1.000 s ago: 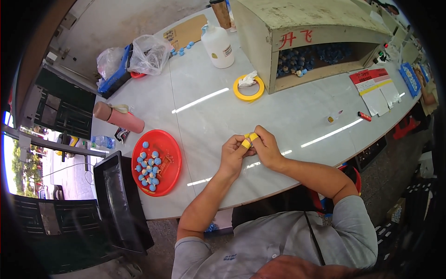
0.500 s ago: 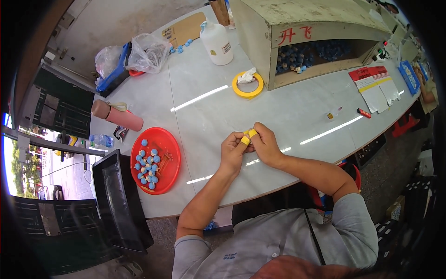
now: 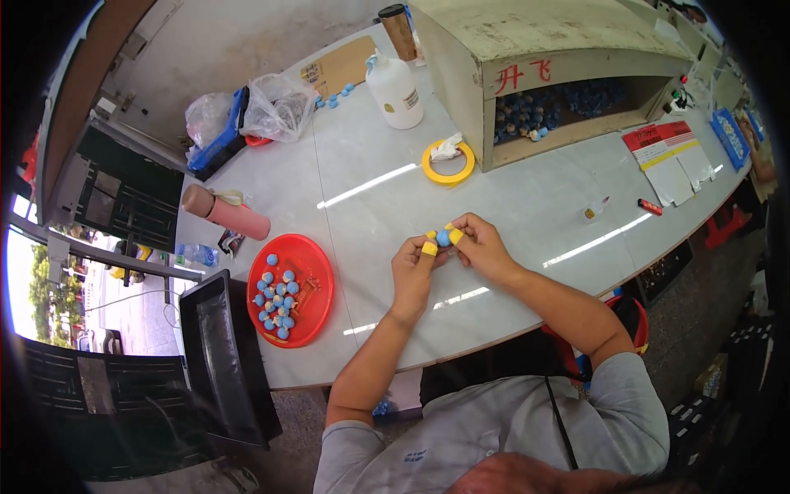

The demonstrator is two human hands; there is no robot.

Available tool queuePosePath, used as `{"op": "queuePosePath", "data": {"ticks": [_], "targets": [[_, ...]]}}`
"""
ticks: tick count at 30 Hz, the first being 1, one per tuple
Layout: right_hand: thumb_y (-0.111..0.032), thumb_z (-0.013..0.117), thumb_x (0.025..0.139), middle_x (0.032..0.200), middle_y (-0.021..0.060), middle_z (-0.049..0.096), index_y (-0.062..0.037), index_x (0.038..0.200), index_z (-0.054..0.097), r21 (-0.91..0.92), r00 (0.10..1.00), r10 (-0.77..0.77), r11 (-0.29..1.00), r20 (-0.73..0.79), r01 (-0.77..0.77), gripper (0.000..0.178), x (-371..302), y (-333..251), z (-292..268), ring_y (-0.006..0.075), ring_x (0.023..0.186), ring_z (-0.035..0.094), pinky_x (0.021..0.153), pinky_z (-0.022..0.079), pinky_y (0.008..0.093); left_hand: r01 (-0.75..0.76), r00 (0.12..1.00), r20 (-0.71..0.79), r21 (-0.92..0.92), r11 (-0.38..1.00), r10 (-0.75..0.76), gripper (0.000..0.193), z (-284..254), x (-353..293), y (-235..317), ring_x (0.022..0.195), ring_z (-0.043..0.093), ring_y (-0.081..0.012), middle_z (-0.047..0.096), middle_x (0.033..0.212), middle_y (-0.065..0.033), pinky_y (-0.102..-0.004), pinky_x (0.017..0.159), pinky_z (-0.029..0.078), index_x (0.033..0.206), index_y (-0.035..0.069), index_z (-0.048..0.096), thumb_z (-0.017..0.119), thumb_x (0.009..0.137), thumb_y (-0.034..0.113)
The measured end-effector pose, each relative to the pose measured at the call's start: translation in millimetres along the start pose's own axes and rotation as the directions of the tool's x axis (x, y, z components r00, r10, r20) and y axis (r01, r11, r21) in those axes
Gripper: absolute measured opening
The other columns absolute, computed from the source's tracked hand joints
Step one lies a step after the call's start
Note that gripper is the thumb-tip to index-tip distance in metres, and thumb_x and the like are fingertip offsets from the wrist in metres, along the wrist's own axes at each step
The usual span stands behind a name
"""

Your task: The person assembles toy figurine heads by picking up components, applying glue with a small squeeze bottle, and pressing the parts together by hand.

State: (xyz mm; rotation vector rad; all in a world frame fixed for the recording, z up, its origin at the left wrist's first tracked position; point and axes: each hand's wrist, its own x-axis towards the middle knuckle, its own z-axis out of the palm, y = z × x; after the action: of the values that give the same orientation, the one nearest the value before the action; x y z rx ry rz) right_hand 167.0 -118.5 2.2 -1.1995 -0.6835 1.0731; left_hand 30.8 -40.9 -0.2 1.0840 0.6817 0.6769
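A small round blue piece [image 3: 443, 238] is pinched between my two hands above the near middle of the table. My left hand [image 3: 413, 267] grips it from the left with closed thumb and fingers. From the other side my right hand [image 3: 485, 247] presses on it, also closed. Yellow tape wraps thumb and finger tips on both hands. To the left, a red round dish [image 3: 322, 270] holds several similar blue-and-cream pieces [image 3: 281, 290]. The fine shape of the held piece is partly covered by my fingers.
A pink bottle [image 3: 239, 219] lies beyond the dish, with a black bin [image 3: 234, 362] beside the table. Farther back are yellow tape [image 3: 471, 167], a white jug [image 3: 394, 92] and a cabinet [image 3: 451, 90] of blue pieces. A red lighter [image 3: 649, 207] lies at right.
The blue piece, hidden behind my fingers before, now shows between them as my hands have parted slightly. The whole view has shifted a little, with the table things appearing farther right.
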Motion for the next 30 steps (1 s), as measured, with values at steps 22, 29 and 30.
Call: {"op": "queuePosePath", "data": {"ticks": [22,29,30], "targets": [[-0.002,0.053,0.09,0.082,0.0035,0.059,0.0009,0.1,0.055,-0.316,0.969,0.099,0.949,0.226,-0.024,0.011,4,-12,-19,0.0046,0.06,0.049,0.05,0.04,0.0205,0.145,0.974,0.152,0.153,0.978,-0.168,0.018,-10,5,12,0.08,0.068,-0.0154,0.067,0.094,-0.0136,-0.0219,0.069,0.056,0.103,-0.009,0.058,0.061,0.088,0.0],[0.002,0.05,0.088,0.08,0.0023,0.059,0.0014,0.099,0.055,-0.373,0.971,0.018,0.925,0.237,0.074,0.012,2,-7,-18,0.0034,0.062,0.048,0.052,0.04,0.02,0.128,0.974,0.167,0.162,0.978,-0.155,0.015,-13,7,4,0.08,0.068,-0.0163,0.066,0.093,-0.0135,-0.0228,0.071,0.056,0.1,-0.009,0.058,0.06,0.086,-0.003],[0.003,0.05,0.087,0.08,0.002,0.059,0.0015,0.098,0.055,-0.388,0.972,0.014,0.918,0.233,0.08,0.012,2,-8,-18,0.0032,0.063,0.049,0.054,0.04,0.0197,0.128,0.974,0.162,0.173,0.976,-0.157,0.015,-13,7,4,0.08,0.068,-0.0162,0.066,0.093,-0.0134,-0.023,0.071,0.056,0.1,-0.009,0.058,0.06,0.086,-0.004]]}}
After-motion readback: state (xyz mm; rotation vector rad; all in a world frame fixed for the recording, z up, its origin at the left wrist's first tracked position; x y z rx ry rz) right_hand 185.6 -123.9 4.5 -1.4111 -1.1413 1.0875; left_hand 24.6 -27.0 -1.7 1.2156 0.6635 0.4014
